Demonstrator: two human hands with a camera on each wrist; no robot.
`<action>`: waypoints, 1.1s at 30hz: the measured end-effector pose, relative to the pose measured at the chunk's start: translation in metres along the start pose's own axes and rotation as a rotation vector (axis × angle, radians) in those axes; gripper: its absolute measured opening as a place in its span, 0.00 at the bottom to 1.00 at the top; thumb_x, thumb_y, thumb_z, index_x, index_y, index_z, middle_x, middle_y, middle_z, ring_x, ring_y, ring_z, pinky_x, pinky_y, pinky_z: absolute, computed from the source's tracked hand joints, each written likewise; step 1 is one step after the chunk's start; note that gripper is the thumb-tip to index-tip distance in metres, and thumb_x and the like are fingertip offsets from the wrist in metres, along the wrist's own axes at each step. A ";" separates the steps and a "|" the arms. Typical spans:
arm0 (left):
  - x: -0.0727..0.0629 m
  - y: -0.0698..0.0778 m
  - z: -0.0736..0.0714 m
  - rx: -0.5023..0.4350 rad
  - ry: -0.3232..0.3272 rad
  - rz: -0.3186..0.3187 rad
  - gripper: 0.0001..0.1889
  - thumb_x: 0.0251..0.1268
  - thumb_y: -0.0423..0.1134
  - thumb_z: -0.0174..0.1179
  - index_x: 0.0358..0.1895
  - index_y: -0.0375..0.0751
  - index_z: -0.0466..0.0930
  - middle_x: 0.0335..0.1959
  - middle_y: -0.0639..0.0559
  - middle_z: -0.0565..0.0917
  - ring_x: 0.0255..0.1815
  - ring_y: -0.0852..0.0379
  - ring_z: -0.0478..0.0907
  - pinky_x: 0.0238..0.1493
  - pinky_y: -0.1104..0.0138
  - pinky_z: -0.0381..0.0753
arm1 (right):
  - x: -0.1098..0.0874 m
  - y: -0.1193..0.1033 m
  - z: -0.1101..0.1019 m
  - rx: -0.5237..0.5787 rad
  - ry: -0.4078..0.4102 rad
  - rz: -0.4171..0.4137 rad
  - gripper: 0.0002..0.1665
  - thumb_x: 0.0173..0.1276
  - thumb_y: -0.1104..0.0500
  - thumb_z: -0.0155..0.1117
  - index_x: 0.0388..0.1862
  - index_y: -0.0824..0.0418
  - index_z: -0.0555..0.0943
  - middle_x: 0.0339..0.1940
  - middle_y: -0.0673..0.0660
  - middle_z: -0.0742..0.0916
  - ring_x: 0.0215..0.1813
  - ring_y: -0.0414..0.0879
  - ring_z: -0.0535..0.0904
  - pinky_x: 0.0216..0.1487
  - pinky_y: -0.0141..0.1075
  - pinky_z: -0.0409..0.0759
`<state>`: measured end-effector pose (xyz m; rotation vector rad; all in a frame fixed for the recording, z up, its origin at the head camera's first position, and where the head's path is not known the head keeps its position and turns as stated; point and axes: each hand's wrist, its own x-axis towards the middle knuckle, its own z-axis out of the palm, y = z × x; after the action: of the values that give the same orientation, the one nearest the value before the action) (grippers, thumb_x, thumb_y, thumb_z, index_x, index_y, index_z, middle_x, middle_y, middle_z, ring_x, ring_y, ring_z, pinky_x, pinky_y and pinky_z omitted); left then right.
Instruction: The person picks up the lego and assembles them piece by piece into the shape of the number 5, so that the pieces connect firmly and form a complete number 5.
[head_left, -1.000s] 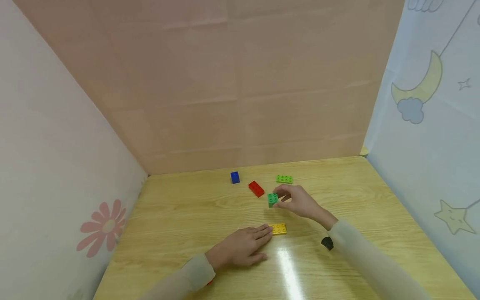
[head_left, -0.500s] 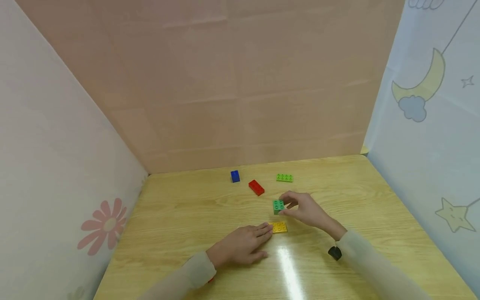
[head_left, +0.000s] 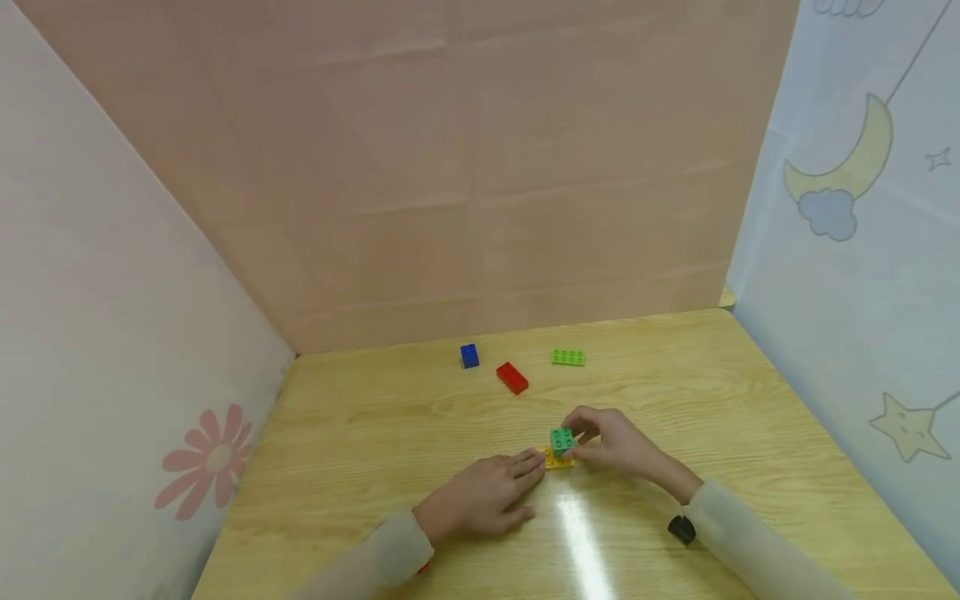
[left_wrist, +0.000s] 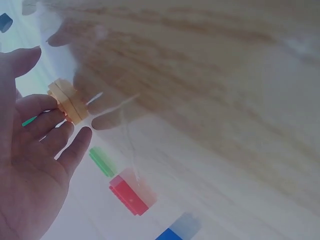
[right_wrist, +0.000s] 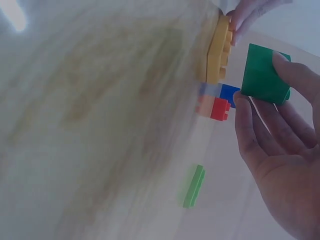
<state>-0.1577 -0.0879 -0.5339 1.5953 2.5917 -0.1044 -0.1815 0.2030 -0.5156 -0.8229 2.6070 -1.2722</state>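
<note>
My right hand [head_left: 611,446] pinches a green toy building block [head_left: 562,442] between thumb and fingers. The block is held studs up, close over a flat yellow building brick [head_left: 557,463]. In the right wrist view a small gap shows between the green block [right_wrist: 265,75] and the studs of the yellow brick [right_wrist: 218,52]. My left hand [head_left: 487,492] lies palm down with fingers straight, its fingertips on the left end of the yellow brick. Those fingertips hide that end in the head view.
Farther back on the wooden table [head_left: 360,417] lie a blue block [head_left: 469,356], a red brick [head_left: 512,378] and a flat light green brick [head_left: 568,357]. A small black object [head_left: 682,529] hangs at the right cuff. A bit of red [head_left: 423,567] peeks out by the left sleeve.
My right hand has brought the green block down and nearer, from behind the yellow brick to over it. The left hand has stayed in place.
</note>
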 end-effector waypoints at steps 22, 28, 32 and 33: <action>-0.001 0.002 0.002 0.023 0.033 0.010 0.34 0.86 0.59 0.43 0.83 0.43 0.59 0.85 0.49 0.62 0.85 0.54 0.61 0.79 0.65 0.71 | -0.006 0.003 0.010 0.005 -0.049 0.051 0.16 0.65 0.59 0.79 0.49 0.53 0.83 0.47 0.49 0.91 0.49 0.46 0.90 0.51 0.39 0.90; -0.001 0.002 0.001 0.020 0.022 0.002 0.34 0.85 0.59 0.43 0.84 0.43 0.59 0.85 0.49 0.61 0.86 0.55 0.60 0.79 0.65 0.71 | -0.005 0.003 0.011 0.010 -0.044 0.051 0.16 0.66 0.60 0.78 0.49 0.53 0.82 0.48 0.51 0.91 0.50 0.48 0.91 0.50 0.37 0.90; -0.001 0.002 0.001 0.017 0.017 0.001 0.35 0.85 0.59 0.44 0.84 0.43 0.59 0.86 0.49 0.60 0.86 0.54 0.60 0.79 0.65 0.71 | -0.004 0.003 0.010 0.014 -0.052 0.040 0.15 0.67 0.60 0.77 0.48 0.53 0.82 0.49 0.53 0.91 0.51 0.50 0.91 0.50 0.34 0.89; 0.000 0.002 0.001 0.017 0.018 0.002 0.35 0.85 0.59 0.44 0.84 0.43 0.59 0.86 0.49 0.61 0.86 0.54 0.60 0.79 0.65 0.71 | -0.003 0.003 0.010 0.017 -0.055 0.036 0.15 0.67 0.61 0.77 0.47 0.53 0.81 0.49 0.54 0.92 0.51 0.51 0.91 0.50 0.34 0.89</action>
<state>-0.1562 -0.0875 -0.5348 1.6118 2.6102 -0.1127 -0.1764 0.1992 -0.5247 -0.7929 2.5531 -1.2426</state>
